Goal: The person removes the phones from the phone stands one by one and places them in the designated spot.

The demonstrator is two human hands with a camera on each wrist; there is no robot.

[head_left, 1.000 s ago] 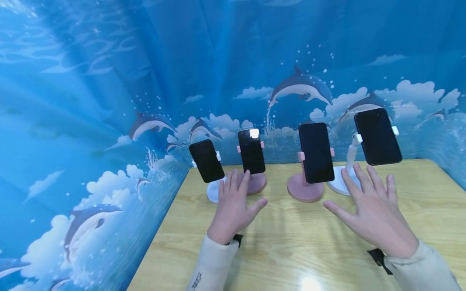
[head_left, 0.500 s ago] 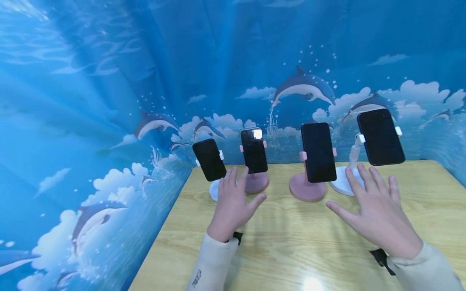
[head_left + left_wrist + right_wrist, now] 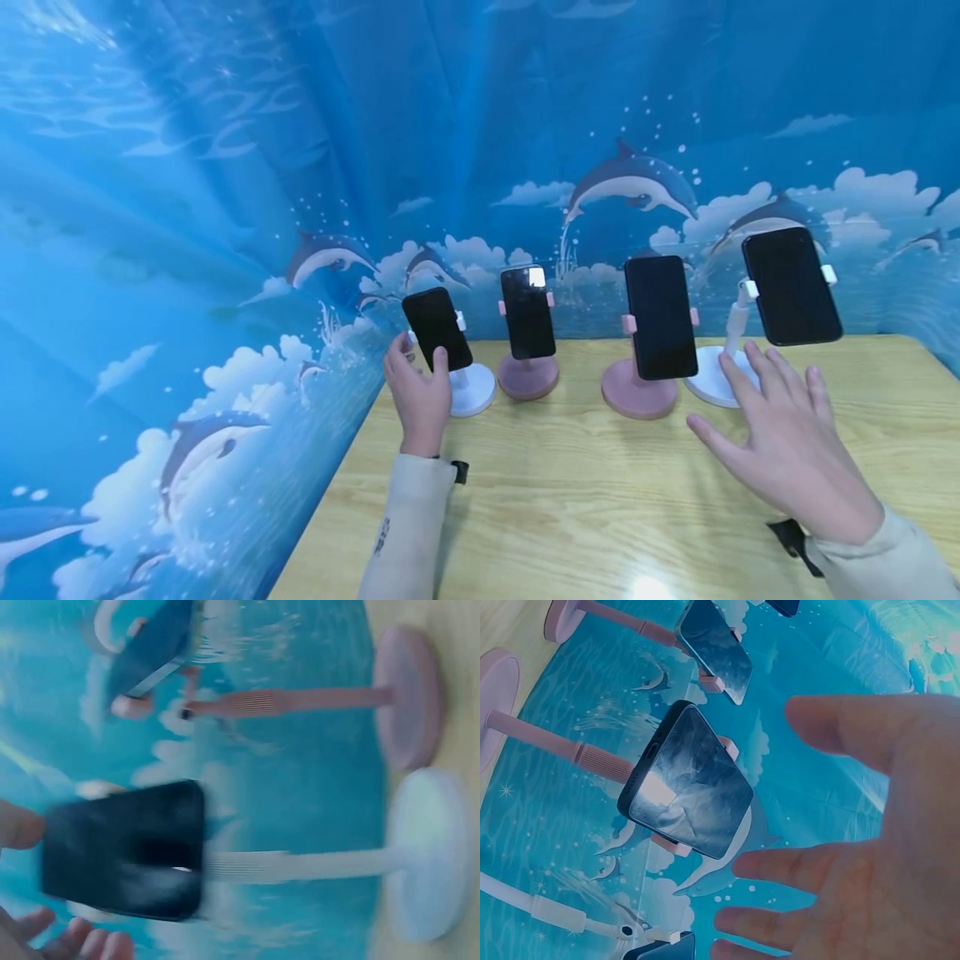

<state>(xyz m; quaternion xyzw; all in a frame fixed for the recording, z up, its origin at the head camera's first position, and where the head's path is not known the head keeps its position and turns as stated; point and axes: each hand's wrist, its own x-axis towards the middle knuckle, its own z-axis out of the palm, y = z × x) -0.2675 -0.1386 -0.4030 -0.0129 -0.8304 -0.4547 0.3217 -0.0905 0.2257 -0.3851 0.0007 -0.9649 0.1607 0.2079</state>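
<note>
At the far left of the row, a black phone (image 3: 438, 328) is clamped in a white phone stand (image 3: 472, 390). My left hand (image 3: 420, 402) is close to this phone, thumb in front and fingers by its left side. In the left wrist view, the thumb (image 3: 21, 826) is right at the phone's near end, and the relaxed fingers (image 3: 90, 941) are beside its long edge. My right hand (image 3: 795, 446) is spread, holding nothing, in front of the white stand (image 3: 716, 375) at the right, below its tilted phone (image 3: 792, 286).
Between the white stands, two pink stands, one left (image 3: 528, 377) and one right (image 3: 637, 390), each hold a dark-screened phone, the left one (image 3: 527, 321) and the right one (image 3: 661, 317). All stand along the back of the wooden table (image 3: 555, 500). Behind hangs a blue dolphin-print curtain (image 3: 480, 125).
My left hand has moved left from in front of the left pink stand to the leftmost phone, its thumb now raised. My right hand keeps nearly the same pose. The view has shifted slightly.
</note>
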